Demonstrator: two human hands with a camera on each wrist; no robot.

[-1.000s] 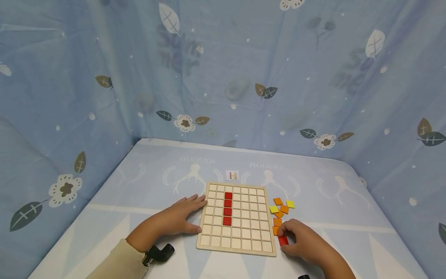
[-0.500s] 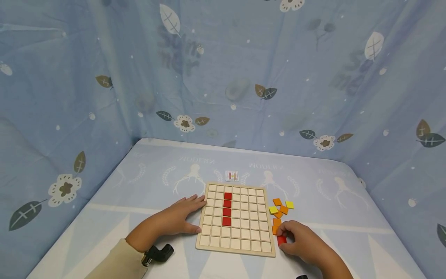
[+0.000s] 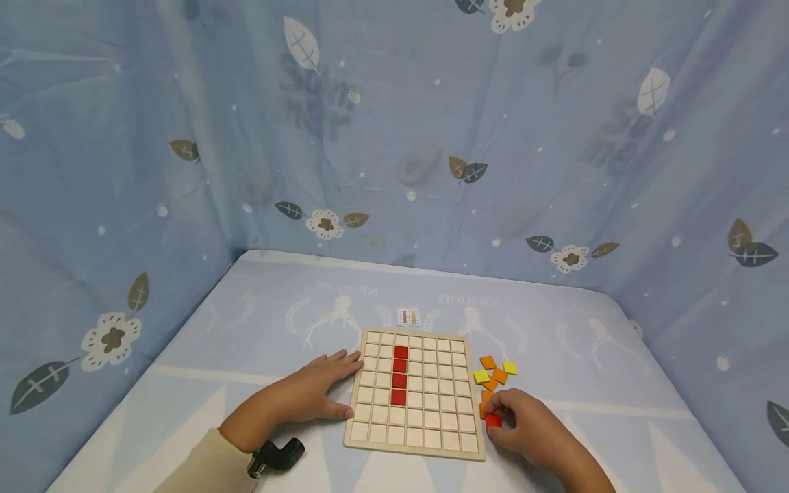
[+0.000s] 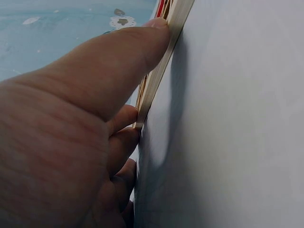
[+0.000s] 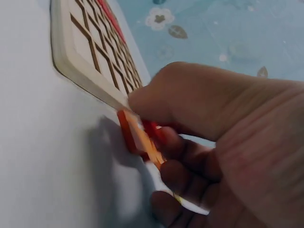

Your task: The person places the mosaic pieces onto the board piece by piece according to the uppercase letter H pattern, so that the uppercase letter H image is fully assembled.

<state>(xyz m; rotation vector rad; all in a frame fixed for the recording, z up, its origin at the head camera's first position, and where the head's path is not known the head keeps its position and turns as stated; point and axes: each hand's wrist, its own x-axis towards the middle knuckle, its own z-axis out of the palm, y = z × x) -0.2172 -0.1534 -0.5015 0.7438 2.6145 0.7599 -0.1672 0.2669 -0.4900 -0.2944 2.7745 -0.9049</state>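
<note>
A wooden grid board (image 3: 431,418) lies on the table, and a column of several red tiles (image 3: 399,381) fills part of its third column from the left. My left hand (image 3: 311,390) rests against the board's left side, fingers spread; in the left wrist view its thumb (image 4: 128,57) touches the wooden edge (image 4: 159,71). To the right of the board, my right hand (image 3: 527,424) pinches a red tile (image 3: 494,421) between thumb and fingers. The right wrist view shows that tile (image 5: 127,133) tilted up beside the board's edge, partly hidden by the thumb.
Several orange tiles (image 3: 488,362) and two yellow ones (image 3: 509,368) lie loose right of the board, some close to my right hand. A small card with a printed grid (image 3: 408,317) sits behind the board. Patterned curtains (image 3: 394,137) enclose the table.
My right hand has drawn the red tile slightly left, toward the board's edge. The head view has shifted a little. My left hand stays at the board's left side.
</note>
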